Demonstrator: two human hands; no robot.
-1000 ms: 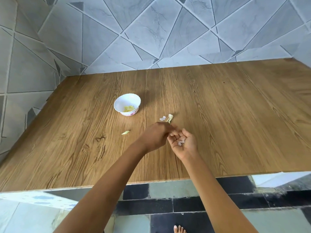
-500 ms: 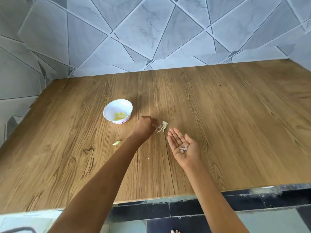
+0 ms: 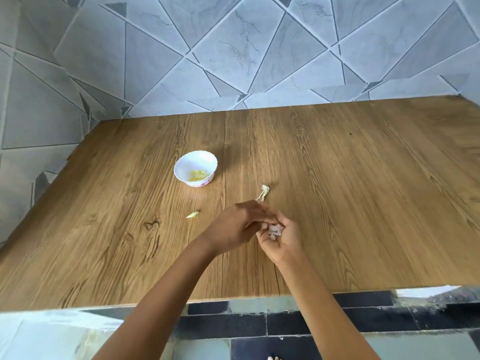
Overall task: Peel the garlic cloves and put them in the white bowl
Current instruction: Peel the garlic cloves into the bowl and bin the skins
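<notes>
The white bowl stands on the wooden table left of centre, with several peeled yellow garlic cloves inside. My right hand is palm up above the table, its fingers curled round a small heap of pale garlic skins. My left hand reaches across, back upward, with its fingertips pinched together on a bit of skin at the right palm. A dry scrap of garlic stem and skin lies on the table just beyond the hands. A small greenish garlic piece lies to the left.
The wooden table runs to a grey tiled wall at the back and left. Its front edge is close below my forearms, and dark floor tiles show beneath it.
My left hand picked a small skin piece off the table beside the scrap and drew back to my right palm. The right hand's flat fingers have curled over the skins.
</notes>
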